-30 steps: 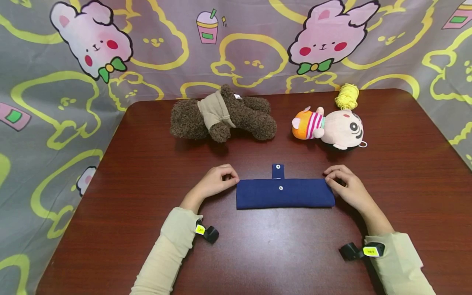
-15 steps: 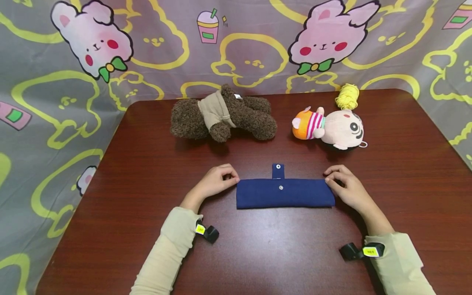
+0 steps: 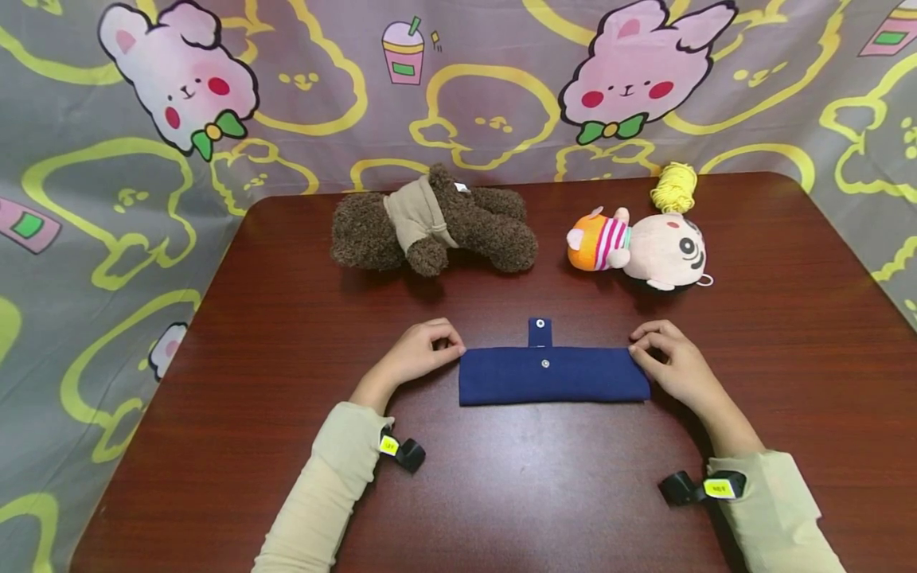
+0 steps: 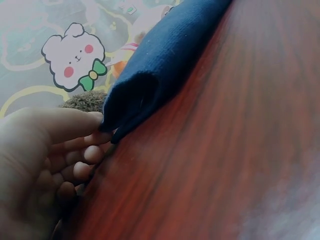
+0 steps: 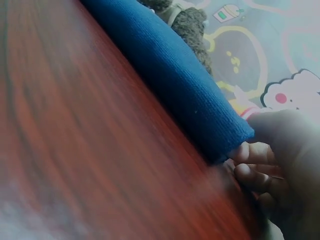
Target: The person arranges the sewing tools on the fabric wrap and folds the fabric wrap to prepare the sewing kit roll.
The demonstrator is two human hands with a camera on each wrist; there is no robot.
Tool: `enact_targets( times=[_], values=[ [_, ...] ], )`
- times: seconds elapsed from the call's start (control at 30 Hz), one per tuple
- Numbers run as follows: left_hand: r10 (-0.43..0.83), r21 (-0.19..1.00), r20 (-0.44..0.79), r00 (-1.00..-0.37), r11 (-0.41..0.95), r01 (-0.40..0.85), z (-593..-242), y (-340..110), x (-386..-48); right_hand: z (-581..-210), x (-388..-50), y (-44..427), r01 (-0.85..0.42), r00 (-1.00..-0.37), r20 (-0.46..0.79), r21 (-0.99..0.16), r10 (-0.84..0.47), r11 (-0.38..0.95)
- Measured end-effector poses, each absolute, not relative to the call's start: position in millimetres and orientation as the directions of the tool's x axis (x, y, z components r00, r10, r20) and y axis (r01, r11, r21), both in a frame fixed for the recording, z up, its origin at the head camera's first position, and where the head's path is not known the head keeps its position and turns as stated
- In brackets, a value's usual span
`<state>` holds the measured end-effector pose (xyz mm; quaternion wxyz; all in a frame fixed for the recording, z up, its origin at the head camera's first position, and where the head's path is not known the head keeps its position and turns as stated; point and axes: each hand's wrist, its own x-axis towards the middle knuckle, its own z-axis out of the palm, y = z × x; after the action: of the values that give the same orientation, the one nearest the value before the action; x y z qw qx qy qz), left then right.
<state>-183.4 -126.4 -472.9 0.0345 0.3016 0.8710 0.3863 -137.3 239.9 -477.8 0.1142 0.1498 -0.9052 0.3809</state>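
Note:
A navy blue fabric pouch (image 3: 552,378), folded into a long flat strip, lies on the table in front of me. A short tab (image 3: 540,333) with a metal snap sticks out beyond its far edge, and a second snap shows on its upper face. My left hand (image 3: 419,350) pinches the pouch's far left corner between thumb and fingertips. At the far right corner, my right hand (image 3: 673,362) pinches the fabric in the same way. In the left wrist view, the pouch's end (image 4: 132,100) shows an opening between its layers. The right wrist view shows its rounded folded edge (image 5: 180,85).
A brown teddy bear (image 3: 430,227) in a beige top lies behind the pouch. To its right is a plush doll (image 3: 637,248) with an orange and striped body. Yellow yarn (image 3: 674,188) sits near the far edge of the dark wooden table (image 3: 286,310), against a patterned curtain (image 3: 487,48).

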Motion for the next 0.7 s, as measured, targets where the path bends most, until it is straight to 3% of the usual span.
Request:
enact_targets(
  times=[0.33, 0.7],
  values=[
    [0.543, 0.698, 0.175, -0.821, 0.52, 0.492, -474.8, -126.9, -183.9, -479.4, -138.6, 239.6, -0.396, -0.903, 0.399, -0.633, -0.158, 0.665],
    [0.526, 0.704, 0.168, -0.834, 0.529, 0.475, -476.0, -126.3, -183.9, -484.2, -140.2, 240.8, -0.427, -0.895, 0.415, -0.69, -0.164, 0.584]
  ],
)
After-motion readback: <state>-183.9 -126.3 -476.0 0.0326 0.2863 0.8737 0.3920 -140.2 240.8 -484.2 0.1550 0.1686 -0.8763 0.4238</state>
